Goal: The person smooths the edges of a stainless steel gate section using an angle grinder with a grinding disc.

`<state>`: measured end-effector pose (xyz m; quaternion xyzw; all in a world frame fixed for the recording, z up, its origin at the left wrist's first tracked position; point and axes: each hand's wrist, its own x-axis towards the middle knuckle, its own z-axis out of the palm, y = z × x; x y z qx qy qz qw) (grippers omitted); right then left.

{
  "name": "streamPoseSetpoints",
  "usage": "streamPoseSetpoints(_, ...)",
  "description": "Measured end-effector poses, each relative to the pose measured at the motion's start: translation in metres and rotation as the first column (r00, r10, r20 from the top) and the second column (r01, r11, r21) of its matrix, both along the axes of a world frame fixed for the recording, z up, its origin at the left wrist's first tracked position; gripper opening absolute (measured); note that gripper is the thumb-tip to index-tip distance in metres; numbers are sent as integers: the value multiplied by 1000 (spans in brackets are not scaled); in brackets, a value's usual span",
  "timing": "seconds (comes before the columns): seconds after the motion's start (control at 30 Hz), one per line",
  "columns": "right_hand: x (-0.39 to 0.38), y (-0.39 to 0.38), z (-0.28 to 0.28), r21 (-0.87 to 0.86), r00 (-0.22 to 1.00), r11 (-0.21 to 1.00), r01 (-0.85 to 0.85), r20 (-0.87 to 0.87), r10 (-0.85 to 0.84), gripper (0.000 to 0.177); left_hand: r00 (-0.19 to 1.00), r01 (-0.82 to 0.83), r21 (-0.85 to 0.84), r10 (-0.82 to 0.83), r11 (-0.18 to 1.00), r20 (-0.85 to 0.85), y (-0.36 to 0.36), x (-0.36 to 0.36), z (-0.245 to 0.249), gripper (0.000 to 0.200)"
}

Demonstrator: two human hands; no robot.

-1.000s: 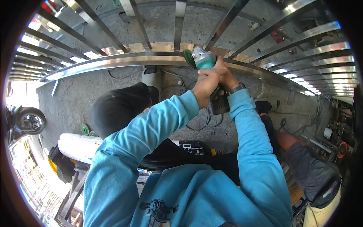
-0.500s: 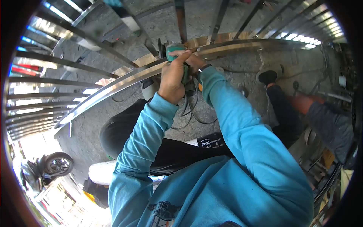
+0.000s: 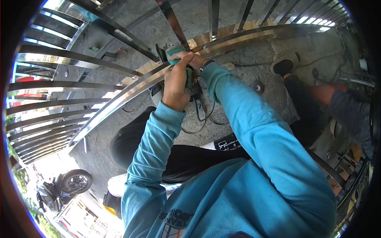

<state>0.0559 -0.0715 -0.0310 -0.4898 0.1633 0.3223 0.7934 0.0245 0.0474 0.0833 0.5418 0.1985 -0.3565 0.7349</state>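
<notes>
Both hands on grinder at the metal rail

Left hand [image 3: 176, 85] closed around the grinder [image 3: 175, 54], fingers curled over its body. Right hand [image 3: 195, 63] also closed on it, fingers reaching over the green part near the head; dark wristband [image 3: 206, 64] on that wrist. Grinder sits at the long shiny rail [image 3: 137, 86], disc [image 3: 160, 53] on the side with the bars [image 3: 172, 23]; exact disc contact can't be told. Dark cable [image 3: 203, 119] loops on the concrete floor [image 3: 254, 69] below. Another person's leg [image 3: 349, 113] off right, motorcycle [image 3: 75, 183] at lower left
</notes>
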Motion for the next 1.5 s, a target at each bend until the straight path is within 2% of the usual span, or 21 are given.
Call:
streamPoseSetpoints(0.03,-1,1,-3,3,1000,1000,1,1,-1,49,1000,-10,14,10,1000,-19,0,1,-1,27)
streamPoseSetpoints(0.1,-5,-1,-7,154,995,985,83,48,-92,37,1000,-12,-8,11,1000,-13,0,-1,0,27)
streamPoseSetpoints(0.2,-13,-6,-11,149,989,989,26,141,-47,41,1000,4,-22,-4,1000,-2,-3,-8,5,27)
streamPoseSetpoints(0.23,-14,-8,-10,46,983,999,-20,185,12,44,1000,20,-17,-20,1000,3,-3,-10,7,28)
streamPoseSetpoints(0.33,-15,-6,-7,-14,982,1000,-2,187,5,40,1000,-2,-14,3,1000,19,-5,-10,0,31)
streamPoseSetpoints(0.47,-1,-4,-10,-8,992,1000,-9,129,10,40,1000,-7,1,7,1000,-24,-2,-1,-2,33)
streamPoseSetpoints(0.53,-1,-1,-19,41,959,999,0,282,-12,49,999,-29,24,29,999,-12,-3,-2,1,31)
streamPoseSetpoints(0.57,-2,-2,-23,38,959,999,-2,284,-9,49,999,-31,21,31,999,-9,-4,-2,0,31)
streamPoseSetpoints(0.67,-6,-2,-10,51,981,998,43,189,-52,50,1000,-16,21,15,1000,5,-4,-4,-6,27)
streamPoseSetpoints(0.73,-4,-7,-7,26,999,1000,-2,52,1,48,1000,-16,-37,16,999,-7,-5,-3,-6,26)
streamPoseSetpoints(0.77,-6,-11,-5,25,998,1000,-2,55,1,48,1000,-16,-39,16,999,-4,-6,-5,-6,26)
streamPoseSetpoints(0.87,-16,-20,-3,-92,964,991,-100,238,120,38,998,7,-117,0,993,59,-10,-15,1,27)
streamPoseSetpoints(0.93,-32,-23,-6,-66,952,996,55,305,-32,43,998,51,-117,-46,992,42,-12,-21,1,27)
streamPoseSetpoints(1.0,-38,-27,-2,-48,967,995,84,245,-70,38,999,31,-142,-25,989,39,-13,-25,5,28)
streamPoseSetpoints(1.07,-38,-22,1,87,991,988,127,24,-130,34,999,5,-138,-11,990,-41,-10,-25,7,30)
streamPoseSetpoints(1.2,-29,-10,10,2,974,991,134,184,-132,36,1000,-29,-95,28,995,-14,-10,-22,8,32)
streamPoseSetpoints(1.23,-23,-6,15,3,974,991,131,184,-129,36,999,-33,-93,31,995,-14,-9,-20,8,32)
streamPoseSetpoints(1.3,-11,0,26,-129,999,991,25,-32,-29,37,997,-80,-71,81,994,10,-7,-15,9,31)
streamPoseSetpoints(1.33,-8,0,19,-130,999,991,24,-31,-28,37,997,-81,-73,82,994,12,-6,-13,7,31)
streamPoseSetpoints(1.4,-5,2,9,12,985,998,69,159,-70,41,995,-101,-63,102,993,4,-5,-9,1,33)
streamPoseSetpoints(1.5,-5,-3,8,-98,995,995,-7,102,17,38,994,-102,-56,101,993,-30,-6,-10,-2,35)
